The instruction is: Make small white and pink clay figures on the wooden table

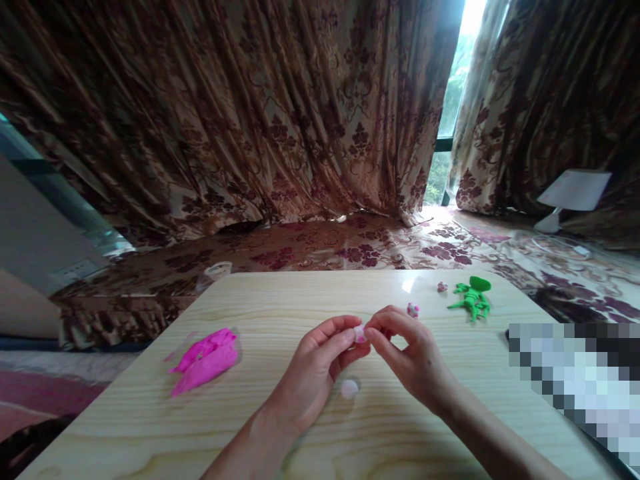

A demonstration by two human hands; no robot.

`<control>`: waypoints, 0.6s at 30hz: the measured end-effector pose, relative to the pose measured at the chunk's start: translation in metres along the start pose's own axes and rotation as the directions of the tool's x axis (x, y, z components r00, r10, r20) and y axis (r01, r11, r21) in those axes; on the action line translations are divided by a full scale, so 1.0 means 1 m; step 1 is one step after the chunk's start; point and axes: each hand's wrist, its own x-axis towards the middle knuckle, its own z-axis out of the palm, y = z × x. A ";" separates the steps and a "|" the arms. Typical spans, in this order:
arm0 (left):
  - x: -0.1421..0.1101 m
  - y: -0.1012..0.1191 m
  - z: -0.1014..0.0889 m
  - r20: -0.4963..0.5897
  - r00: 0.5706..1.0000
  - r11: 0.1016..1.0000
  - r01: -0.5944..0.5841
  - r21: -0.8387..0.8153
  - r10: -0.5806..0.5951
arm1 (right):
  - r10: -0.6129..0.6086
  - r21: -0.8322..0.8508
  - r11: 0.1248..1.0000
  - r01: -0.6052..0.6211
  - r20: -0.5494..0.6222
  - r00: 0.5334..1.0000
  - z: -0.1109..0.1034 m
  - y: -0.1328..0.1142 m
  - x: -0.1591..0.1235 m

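Left-hand grip: the left hand [320, 357] pinches the pink-and-white piece [360, 334] between thumb and fingers, with the other fingers curled beneath it.
Right-hand grip: the right hand [413, 353] has its thumb and forefinger drawn together on the piece's right edge; whether they also hold a separate bit is too small to tell.
Pink-and-white piece: it sits right at the fingertips, bridging both hands, raised above the tabletop [280, 303].
Working the piece: the step looks like fine shaping or attaching by fingertip. The left hand would do best as a steady, light clamp while the right presses in small touches; the piece looks soft, so a hard squeeze could flatten it or smear the pink into the white.
Wrists: keeping both low and level should help steady the fingertips.
White lump [349, 389]: on the tabletop just below the grip, near the left wrist; the forearms should stay off it.
Spotted figure [413, 310]: just beyond the right hand's knuckles, so that hand needs care if it lifts away.
Small pinkish figure [442, 287]: farther out, beyond the spotted one.
Green figure [473, 300]: well out to the right of the grip.
Pink mass [207, 360]: well apart, left of the left hand.
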 end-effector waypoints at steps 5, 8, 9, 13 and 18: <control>0.003 -0.002 -0.002 -0.015 0.999 0.996 0.031 -0.085 -0.033 | -0.087 -0.022 0.996 0.086 -0.055 0.995 -0.004 0.000 -0.001; 0.005 -0.003 -0.003 -0.030 0.999 0.989 0.030 -0.144 -0.035 | -0.107 -0.041 0.994 0.106 -0.034 0.994 -0.001 0.001 -0.002; 0.006 -0.003 -0.004 -0.033 0.999 0.987 0.032 -0.159 -0.038 | -0.108 -0.048 0.993 0.107 -0.030 0.994 0.001 0.002 -0.003; 0.006 -0.003 -0.003 -0.010 0.999 0.987 0.029 -0.157 -0.031 | -0.110 -0.077 0.991 0.106 -0.049 0.993 0.004 0.004 -0.003; 0.003 -0.001 -0.001 -0.009 1.000 0.996 0.001 -0.086 -0.002 | -0.126 -0.076 0.990 0.121 -0.057 0.990 0.003 0.003 -0.003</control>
